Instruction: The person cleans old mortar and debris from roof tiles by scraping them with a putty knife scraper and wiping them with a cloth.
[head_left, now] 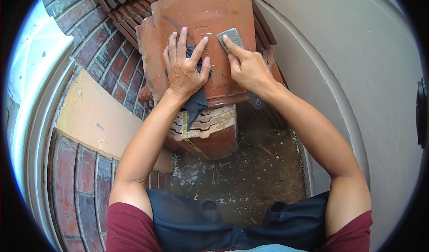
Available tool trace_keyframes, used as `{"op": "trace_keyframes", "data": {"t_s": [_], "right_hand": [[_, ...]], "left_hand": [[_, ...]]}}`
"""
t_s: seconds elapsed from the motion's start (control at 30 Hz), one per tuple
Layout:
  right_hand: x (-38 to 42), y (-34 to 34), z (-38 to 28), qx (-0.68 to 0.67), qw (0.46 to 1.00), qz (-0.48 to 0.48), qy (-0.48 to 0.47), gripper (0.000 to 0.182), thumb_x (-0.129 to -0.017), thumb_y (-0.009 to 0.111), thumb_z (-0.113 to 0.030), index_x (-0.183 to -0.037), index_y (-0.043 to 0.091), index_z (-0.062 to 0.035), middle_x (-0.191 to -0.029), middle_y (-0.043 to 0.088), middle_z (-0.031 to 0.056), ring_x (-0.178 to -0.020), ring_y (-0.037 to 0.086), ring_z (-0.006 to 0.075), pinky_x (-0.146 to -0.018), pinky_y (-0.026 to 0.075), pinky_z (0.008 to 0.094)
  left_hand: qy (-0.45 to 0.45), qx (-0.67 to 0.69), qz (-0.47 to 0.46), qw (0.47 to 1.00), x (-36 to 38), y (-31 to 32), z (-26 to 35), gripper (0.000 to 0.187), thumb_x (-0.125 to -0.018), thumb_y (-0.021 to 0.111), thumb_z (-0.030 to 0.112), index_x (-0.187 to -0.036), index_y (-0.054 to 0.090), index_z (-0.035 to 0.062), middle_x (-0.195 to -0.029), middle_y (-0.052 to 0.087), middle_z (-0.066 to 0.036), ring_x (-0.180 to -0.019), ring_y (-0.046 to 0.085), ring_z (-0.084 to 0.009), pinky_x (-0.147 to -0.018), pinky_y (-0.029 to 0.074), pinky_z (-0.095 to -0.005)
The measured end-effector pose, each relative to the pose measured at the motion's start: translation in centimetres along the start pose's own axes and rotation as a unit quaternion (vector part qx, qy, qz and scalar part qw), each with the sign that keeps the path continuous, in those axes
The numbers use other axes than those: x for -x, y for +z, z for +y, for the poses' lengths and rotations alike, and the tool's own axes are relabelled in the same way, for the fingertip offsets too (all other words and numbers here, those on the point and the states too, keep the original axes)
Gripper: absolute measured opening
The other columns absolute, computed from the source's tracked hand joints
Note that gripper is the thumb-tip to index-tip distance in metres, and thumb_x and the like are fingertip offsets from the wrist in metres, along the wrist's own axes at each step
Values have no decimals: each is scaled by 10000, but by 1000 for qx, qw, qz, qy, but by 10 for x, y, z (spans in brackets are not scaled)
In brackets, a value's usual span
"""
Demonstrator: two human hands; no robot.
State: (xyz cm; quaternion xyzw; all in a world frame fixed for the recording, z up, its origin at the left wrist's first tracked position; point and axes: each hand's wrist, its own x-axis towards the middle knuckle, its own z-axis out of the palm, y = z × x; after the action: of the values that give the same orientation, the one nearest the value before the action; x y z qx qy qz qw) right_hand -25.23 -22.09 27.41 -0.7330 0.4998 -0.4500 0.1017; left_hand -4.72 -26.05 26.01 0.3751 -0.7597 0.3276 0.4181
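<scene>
A large orange clay roof tile (pixel 174 17) lies on top of a stack in front of me. My left hand (pixel 185 69) rests on its left part with fingers spread, over a crumpled dark cloth (pixel 196 104) that hangs past the tile's near edge. My right hand (pixel 250 66) is closed around a scraper (pixel 231 37). Its flat grey metal blade touches or nearly touches the tile's right half, with my index finger pressed along it. The dark end of its handle shows below my wrist; the rest of the handle is hidden in my palm.
More stacked tiles (pixel 203 138), bound by a yellow strap (pixel 196 148), sit below. Rows of tiles (pixel 127 24) stand behind against a brick wall (pixel 105 51). A smooth grey wall (pixel 344 60) curves close on my right. The floor (pixel 237 180) is dirty and speckled with debris.
</scene>
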Motion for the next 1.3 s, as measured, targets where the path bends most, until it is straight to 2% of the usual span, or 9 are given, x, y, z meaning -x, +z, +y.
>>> {"op": "trace_keyframes", "data": {"t_s": [0.07, 0.2, 0.4, 0.7, 0.9, 1.0, 1.1, 1.2, 1.3], "right_hand": [[2, 2, 2, -6, 999, -7, -31, 503, -1002, 535, -151, -1500, 514, -225, -922, 682, 318, -811, 703, 460, -763, 554, 466], [-15, 4, -8, 21, 999, 15, -48, 485, -965, 538, -152, -1449, 566, -190, -918, 699, 295, -865, 679, 499, -829, 554, 553], [-15, 0, -12, 94, 994, -32, -37, 497, -960, 540, -152, -1454, 561, -203, -898, 715, 266, -840, 698, 471, -813, 570, 548], [-17, -10, 2, 145, 982, -46, -109, 589, -933, 559, -95, -1504, 501, -224, -929, 721, 246, -863, 704, 444, -779, 567, 533], [-42, -22, 14, 94, 993, -28, -62, 526, -971, 556, -129, -1487, 465, -177, -901, 717, 258, -850, 700, 451, -751, 539, 545], [-53, -29, 12, 144, 989, -21, -30, 339, -987, 594, -257, -1277, 605, -82, -849, 712, 264, -839, 702, 457, -738, 551, 541], [-53, -32, -3, 189, 982, -8, -26, 392, -971, 631, -407, -1045, 676, -25, -796, 712, 250, -834, 716, 447, -741, 572, 526], [-58, -24, -6, 213, 975, 41, -40, 478, -933, 666, -488, -914, 701, -12, -769, 718, 230, -814, 734, 423, -734, 592, 507], [-63, -24, -11, 236, 970, 46, -35, 481, -929, 666, -505, -925, 712, -27, -757, 723, 214, -789, 743, 399, -707, 602, 484]], "left_hand": [[1, 0, 0, 1000, 0, 1, 0, 552, -838, 700, 256, -1387, 643, 242, -1569, 403, -211, -1417, 368, -454, -1098, 331, -553], [-4, 3, 2, 1000, 1, 1, 0, 553, -835, 704, 254, -1384, 645, 238, -1567, 405, -214, -1416, 370, -454, -1097, 331, -557], [-1, 7, 1, 1000, -1, 0, -1, 543, -831, 706, 250, -1372, 657, 238, -1562, 412, -214, -1414, 375, -456, -1099, 334, -553], [-5, 3, 2, 1000, 0, 0, -1, 539, -831, 702, 250, -1368, 662, 240, -1565, 416, -210, -1414, 382, -442, -1097, 337, -548], [-7, 10, 4, 1000, 0, 0, 0, 534, -832, 692, 246, -1365, 665, 236, -1568, 412, -208, -1417, 378, -440, -1102, 333, -548], [-8, 9, 3, 1000, 0, 0, 0, 530, -834, 682, 248, -1364, 666, 233, -1569, 411, -207, -1421, 375, -438, -1102, 331, -548], [-9, 10, 2, 1000, 0, -1, 0, 528, -836, 676, 253, -1364, 666, 231, -1571, 409, -206, -1425, 371, -436, -1106, 326, -549], [-8, 11, 3, 1000, 1, 0, -1, 528, -838, 675, 257, -1365, 666, 231, -1573, 408, -205, -1428, 368, -434, -1109, 323, -550], [-8, 13, 2, 1000, 0, 0, -1, 525, -838, 676, 258, -1363, 668, 230, -1573, 408, -205, -1430, 366, -433, -1110, 321, -550]]}}
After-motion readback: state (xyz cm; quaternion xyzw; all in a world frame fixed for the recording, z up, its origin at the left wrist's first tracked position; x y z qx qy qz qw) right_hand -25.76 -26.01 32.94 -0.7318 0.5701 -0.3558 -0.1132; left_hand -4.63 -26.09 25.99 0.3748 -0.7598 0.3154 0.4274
